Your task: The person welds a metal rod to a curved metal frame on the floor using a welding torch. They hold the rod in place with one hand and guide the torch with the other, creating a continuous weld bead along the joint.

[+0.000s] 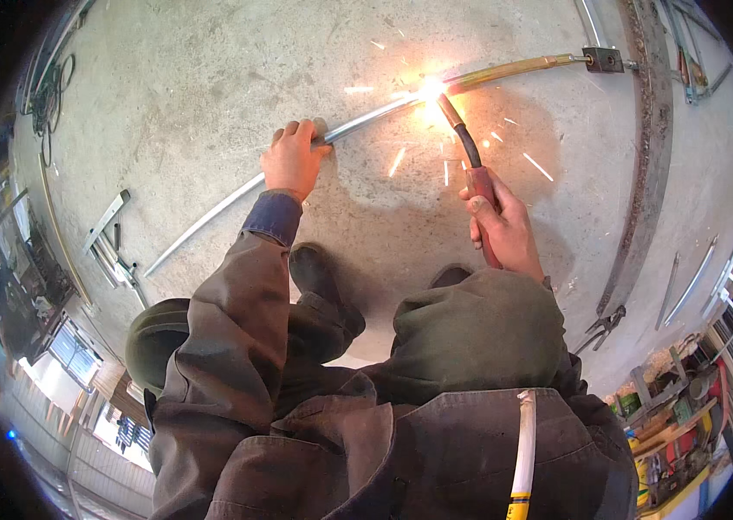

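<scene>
My left hand (293, 162) is closed around a long silver metal tube (208, 218), which runs up to the right above the concrete floor. My right hand (509, 227) grips a welding torch (482, 185) with a red handle, black neck and copper-coloured nozzle. At the nozzle tip a bright arc glows and throws sparks, hiding the joint itself. There the tube meets a yellowish, heat-tinted metal length (518, 68). Its far right end reaches a small dark block (604, 60).
A rusty flat bar (646, 165) lies along the right side, with pliers (602, 328) by its near end. Metal offcuts (111, 247) rest at left, below a coiled dark cable (48, 100). Assorted tools (674, 433) crowd the lower right. My boots are close below the tube.
</scene>
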`<state>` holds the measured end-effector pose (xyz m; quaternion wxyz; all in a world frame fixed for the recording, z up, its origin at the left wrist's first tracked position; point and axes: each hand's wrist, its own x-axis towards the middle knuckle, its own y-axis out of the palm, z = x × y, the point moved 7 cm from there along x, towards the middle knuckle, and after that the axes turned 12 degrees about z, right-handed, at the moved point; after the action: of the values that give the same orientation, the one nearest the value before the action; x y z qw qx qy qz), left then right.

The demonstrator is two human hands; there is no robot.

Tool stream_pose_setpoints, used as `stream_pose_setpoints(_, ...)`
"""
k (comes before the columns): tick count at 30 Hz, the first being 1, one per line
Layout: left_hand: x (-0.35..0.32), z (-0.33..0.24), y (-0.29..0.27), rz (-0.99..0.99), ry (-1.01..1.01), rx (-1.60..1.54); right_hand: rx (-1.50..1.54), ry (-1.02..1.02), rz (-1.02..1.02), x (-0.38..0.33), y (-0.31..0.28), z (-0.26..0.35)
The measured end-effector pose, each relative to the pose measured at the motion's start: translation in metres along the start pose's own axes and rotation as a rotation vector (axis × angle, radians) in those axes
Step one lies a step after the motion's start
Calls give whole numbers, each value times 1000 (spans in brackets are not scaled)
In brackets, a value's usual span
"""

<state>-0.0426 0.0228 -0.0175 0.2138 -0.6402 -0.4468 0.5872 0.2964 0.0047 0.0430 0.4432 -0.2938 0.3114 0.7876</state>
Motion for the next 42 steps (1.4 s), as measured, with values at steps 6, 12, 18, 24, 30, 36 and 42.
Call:
stream_pose_setpoints(6, 0, 3, 2, -7, -28, 24, 20, -9, -1, 1, 3, 3)
stream_pose_setpoints(12, 4, 1, 1, 87, -37, 41, 34, 26, -48, -2, 3, 7)
stream_pose_setpoints(18, 2, 9, 4, 19, -56, -10, -18, 17, -9, 2, 1, 2)
stream_pose_setpoints(24, 1, 5, 3, -42, 54, -15, 129, -34, 2, -9, 1, 2)
stream_pose_setpoints(30, 0, 5, 2, -26, 20, -19, 80, 3, -4, -9, 0, 3)
stream_pose_setpoints(36, -1, 4, 1, -20, 0, -1, 51, 25, -4, -7, 2, 3)
stream_pose_setpoints(42, 0, 2, 0, -6, 7, -15, 42, 29, -17, -6, 0, 3)
